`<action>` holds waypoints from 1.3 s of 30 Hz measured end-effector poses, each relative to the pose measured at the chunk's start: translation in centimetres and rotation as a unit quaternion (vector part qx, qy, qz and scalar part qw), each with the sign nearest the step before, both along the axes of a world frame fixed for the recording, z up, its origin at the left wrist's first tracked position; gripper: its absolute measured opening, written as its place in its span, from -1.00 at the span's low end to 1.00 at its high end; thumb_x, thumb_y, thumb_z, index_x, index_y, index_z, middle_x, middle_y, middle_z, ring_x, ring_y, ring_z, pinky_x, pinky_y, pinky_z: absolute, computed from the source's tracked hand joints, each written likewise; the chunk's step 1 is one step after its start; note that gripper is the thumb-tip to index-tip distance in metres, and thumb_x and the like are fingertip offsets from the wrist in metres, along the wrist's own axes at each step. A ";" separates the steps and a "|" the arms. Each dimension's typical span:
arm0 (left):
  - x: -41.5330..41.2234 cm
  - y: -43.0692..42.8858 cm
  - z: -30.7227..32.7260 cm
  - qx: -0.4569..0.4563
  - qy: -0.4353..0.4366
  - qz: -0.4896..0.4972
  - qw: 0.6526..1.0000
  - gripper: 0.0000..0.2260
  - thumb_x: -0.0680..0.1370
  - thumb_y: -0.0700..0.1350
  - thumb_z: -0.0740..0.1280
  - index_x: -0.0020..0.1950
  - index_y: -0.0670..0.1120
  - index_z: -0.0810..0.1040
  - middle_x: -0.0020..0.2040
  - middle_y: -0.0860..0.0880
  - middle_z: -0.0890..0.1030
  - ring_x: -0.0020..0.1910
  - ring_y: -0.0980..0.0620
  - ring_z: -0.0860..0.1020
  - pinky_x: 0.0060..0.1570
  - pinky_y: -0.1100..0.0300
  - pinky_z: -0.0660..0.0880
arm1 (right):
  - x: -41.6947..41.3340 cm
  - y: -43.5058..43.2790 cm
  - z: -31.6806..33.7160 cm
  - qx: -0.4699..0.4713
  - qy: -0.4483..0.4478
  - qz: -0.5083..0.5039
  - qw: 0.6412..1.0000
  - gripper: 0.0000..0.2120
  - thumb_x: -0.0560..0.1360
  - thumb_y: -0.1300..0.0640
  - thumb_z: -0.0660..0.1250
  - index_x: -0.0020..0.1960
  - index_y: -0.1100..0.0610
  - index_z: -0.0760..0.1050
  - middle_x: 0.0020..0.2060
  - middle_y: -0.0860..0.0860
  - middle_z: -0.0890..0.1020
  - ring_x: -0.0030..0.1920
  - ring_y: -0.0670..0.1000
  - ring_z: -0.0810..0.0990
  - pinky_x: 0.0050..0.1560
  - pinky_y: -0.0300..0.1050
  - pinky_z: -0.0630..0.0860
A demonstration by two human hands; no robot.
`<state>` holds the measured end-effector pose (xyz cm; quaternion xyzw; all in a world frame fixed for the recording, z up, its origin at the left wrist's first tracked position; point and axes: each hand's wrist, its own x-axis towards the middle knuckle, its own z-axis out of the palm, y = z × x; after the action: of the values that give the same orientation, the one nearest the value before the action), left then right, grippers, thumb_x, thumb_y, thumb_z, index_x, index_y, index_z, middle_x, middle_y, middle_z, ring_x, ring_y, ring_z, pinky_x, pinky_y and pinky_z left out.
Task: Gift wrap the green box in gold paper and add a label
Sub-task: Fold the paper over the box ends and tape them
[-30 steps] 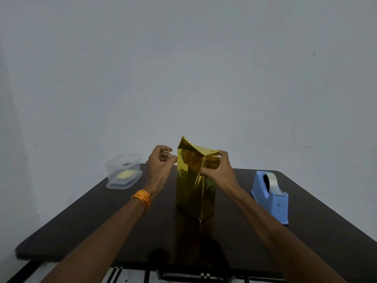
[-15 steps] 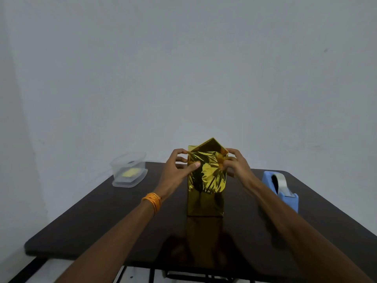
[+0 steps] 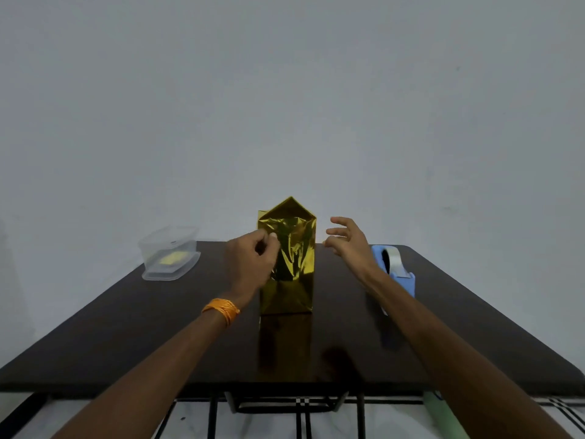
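You are pinching the gold paper (image 3: 294,248) near the top of the upright box (image 3: 286,296) with your left hand (image 3: 250,264); your right hand (image 3: 348,242) is hovering just beside it, fingers spread.

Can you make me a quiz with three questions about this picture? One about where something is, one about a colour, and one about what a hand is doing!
1. Where is the tape dispenser from the gold-wrapped box?
A) to its left
B) to its right
C) on top of it

2. What colour is the wristband?
A) orange
B) purple
C) white

3. What is the right hand doing?
A) gripping the tape dispenser
B) making a tight fist
C) open in the air, holding nothing

Answers:
1 B: it sits on the table, right of the box.
2 A: the band is plainly orange.
3 C: its fingers are spread, clear of the box.
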<state>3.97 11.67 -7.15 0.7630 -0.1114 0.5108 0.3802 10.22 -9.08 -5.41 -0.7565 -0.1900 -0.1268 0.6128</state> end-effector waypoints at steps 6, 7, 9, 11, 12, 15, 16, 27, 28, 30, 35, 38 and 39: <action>1.4 -8.0 -0.7 0.132 0.103 -0.095 0.981 -0.68 0.56 0.02 0.33 -0.35 -0.07 0.47 -0.44 0.02 0.50 -0.41 0.06 0.49 -0.40 0.08 0.45 | -1.1 -5.5 -0.4 -0.034 -0.061 -0.148 0.987 -0.87 0.51 0.19 0.39 0.05 0.08 0.61 -0.19 -0.01 0.67 -0.14 -0.07 0.64 -0.17 -0.28 0.51; 2.0 -9.5 -0.9 0.135 0.127 -0.103 0.977 -0.72 0.55 0.01 0.35 -0.33 -0.06 0.50 -0.41 0.03 0.53 -0.39 0.08 0.51 -0.37 0.12 0.47 | -1.1 -6.9 -0.5 -0.043 -0.058 -0.172 0.982 -0.92 0.51 0.18 0.40 0.00 0.08 0.63 -0.20 -0.03 0.67 -0.17 -0.11 0.63 -0.19 -0.32 0.48; 3.4 -12.2 -1.4 0.131 0.175 -0.132 0.967 -0.83 0.51 -0.02 0.40 -0.25 -0.04 0.57 -0.33 0.05 0.60 -0.31 0.12 0.55 -0.28 0.12 0.53 | -1.2 -9.4 -0.6 -0.064 -0.041 -0.224 0.972 -0.95 0.51 0.17 0.40 -0.09 0.09 0.64 -0.23 -0.07 0.66 -0.18 -0.13 0.61 -0.22 -0.34 0.46; 4.6 -14.3 -2.1 0.115 0.223 -0.173 0.952 -0.92 0.49 -0.08 0.43 -0.12 -0.07 0.65 -0.21 0.03 0.65 -0.22 0.13 0.58 -0.19 0.15 0.57 | -1.1 -11.7 -1.3 -0.082 -0.013 -0.262 0.962 -0.91 0.51 0.14 0.39 -0.13 0.11 0.65 -0.24 -0.06 0.66 -0.15 -0.04 0.63 -0.14 -0.17 0.54; 5.1 -15.4 -2.4 0.105 0.243 -0.187 0.946 -0.89 0.49 -0.09 0.44 -0.03 -0.09 0.67 -0.15 0.01 0.67 -0.18 0.12 0.59 -0.14 0.19 0.56 | -1.1 -12.9 -1.8 -0.091 0.003 -0.275 0.957 -0.88 0.51 0.14 0.38 -0.14 0.15 0.65 -0.24 -0.03 0.66 -0.14 0.01 0.64 -0.09 -0.05 0.57; 6.1 -17.7 -3.4 0.089 0.286 -0.208 0.931 -0.71 0.47 -0.06 0.49 0.13 -0.16 0.66 -0.06 -0.05 0.67 -0.10 0.05 0.60 -0.08 0.22 0.52 | -0.6 -15.1 -3.8 -0.103 0.062 -0.275 0.954 -0.73 0.52 0.12 0.38 -0.29 0.26 0.56 -0.37 0.10 0.57 -0.29 0.08 0.51 -0.23 0.02 0.52; 6.4 -18.5 -3.7 0.090 0.304 -0.209 0.925 -0.68 0.46 -0.03 0.50 0.13 -0.18 0.65 -0.05 -0.07 0.67 -0.09 0.01 0.61 -0.08 0.17 0.53 | -0.3 -15.6 -4.5 -0.100 0.085 -0.261 0.957 -0.68 0.52 0.08 0.38 -0.35 0.20 0.46 -0.43 0.10 0.47 -0.34 0.06 0.41 -0.30 -0.03 0.41; 8.3 -19.4 -5.6 0.059 0.314 -0.213 0.923 -0.69 0.40 0.00 0.57 0.00 -0.16 0.67 -0.16 -0.01 0.59 -0.19 0.06 0.53 -0.27 0.38 0.43 | 2.9 -14.1 -5.0 0.042 0.223 -0.168 0.959 -0.72 0.45 0.08 0.51 -0.04 0.31 0.63 -0.12 0.20 0.71 -0.15 0.13 0.68 -0.21 -0.04 0.55; 8.5 -19.4 -5.8 0.057 0.314 -0.213 0.923 -0.68 0.39 0.00 0.57 0.01 -0.17 0.67 -0.15 -0.02 0.60 -0.18 0.05 0.54 -0.24 0.33 0.47 | 3.1 -14.0 -4.9 0.042 0.228 -0.177 0.957 -0.74 0.41 0.12 0.53 -0.05 0.32 0.64 -0.12 0.21 0.71 -0.14 0.17 0.70 -0.20 -0.02 0.57; 8.8 -19.4 -6.0 0.054 0.314 -0.217 0.923 -0.67 0.39 0.00 0.57 0.03 -0.17 0.66 -0.14 -0.04 0.61 -0.16 0.02 0.56 -0.17 0.23 0.52 | 3.5 -13.9 -4.7 0.047 0.233 -0.186 0.953 -0.77 0.38 0.19 0.55 -0.09 0.34 0.65 -0.15 0.20 0.71 -0.22 0.13 0.69 -0.35 -0.11 0.54; 8.8 -19.5 -5.9 0.060 0.320 -0.218 0.920 -0.63 0.40 0.00 0.56 0.08 -0.18 0.65 -0.06 -0.11 0.66 -0.14 0.00 0.59 -0.11 0.11 0.58 | 3.2 -13.0 -3.3 0.004 0.186 -0.224 0.957 -0.79 0.42 0.20 0.54 -0.33 0.23 0.59 -0.35 0.09 0.61 -0.38 -0.01 0.52 -0.42 -0.17 0.37; 8.6 -19.5 -6.1 0.050 0.326 -0.214 0.920 -0.58 0.41 0.03 0.56 0.16 -0.16 0.61 -0.07 -0.08 0.63 -0.15 0.03 0.57 -0.07 0.08 0.59 | 2.2 -12.6 -2.4 -0.049 0.135 -0.235 0.961 -0.78 0.49 0.13 0.48 -0.23 0.27 0.65 -0.32 0.07 0.63 -0.30 -0.02 0.54 -0.36 -0.19 0.40; 8.6 -19.5 -6.1 0.049 0.328 -0.212 0.919 -0.56 0.40 0.05 0.55 0.17 -0.15 0.60 -0.08 -0.06 0.62 -0.15 0.03 0.58 -0.07 0.08 0.59 | 1.9 -12.6 -2.1 -0.059 0.121 -0.242 0.961 -0.77 0.50 0.11 0.46 -0.19 0.29 0.67 -0.30 0.08 0.65 -0.30 -0.04 0.54 -0.35 -0.21 0.41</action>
<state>12.58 -7.86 -13.26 0.8638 -0.1648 0.1334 0.4571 12.10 -21.67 -7.51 -0.8246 0.0674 -0.1671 0.5363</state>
